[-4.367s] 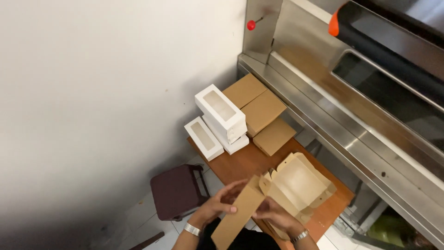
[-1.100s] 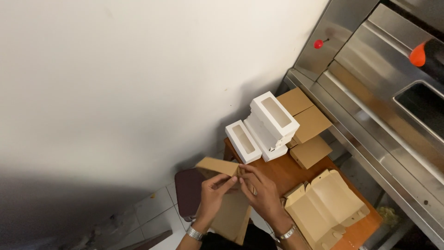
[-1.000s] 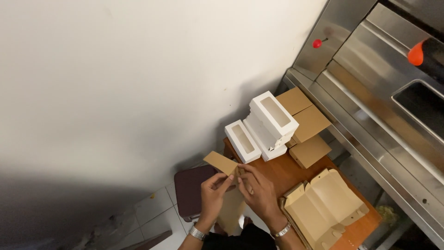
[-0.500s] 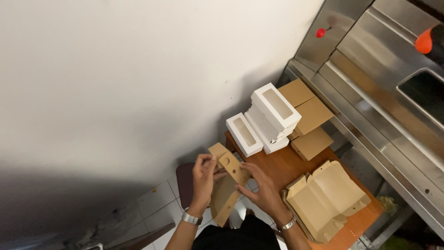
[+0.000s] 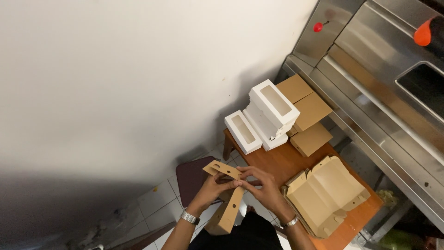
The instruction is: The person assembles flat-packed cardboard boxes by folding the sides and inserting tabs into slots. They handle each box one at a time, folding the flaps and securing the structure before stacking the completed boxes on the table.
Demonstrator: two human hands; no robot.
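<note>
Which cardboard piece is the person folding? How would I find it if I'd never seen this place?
Start at the small wooden table against the white wall, then look off its near corner, above the dark stool. There the left hand and right hand grip a brown cardboard piece. Unlike the flat brown stack and white window boxes, it is off the table, bent, and has round holes.

— What escapes the lens?
— Both hands (image 5: 240, 185) cover the middle of the folded brown carton (image 5: 225, 194); the steel oven (image 5: 388, 92) runs off the right edge — its lower corner blurred.
</note>
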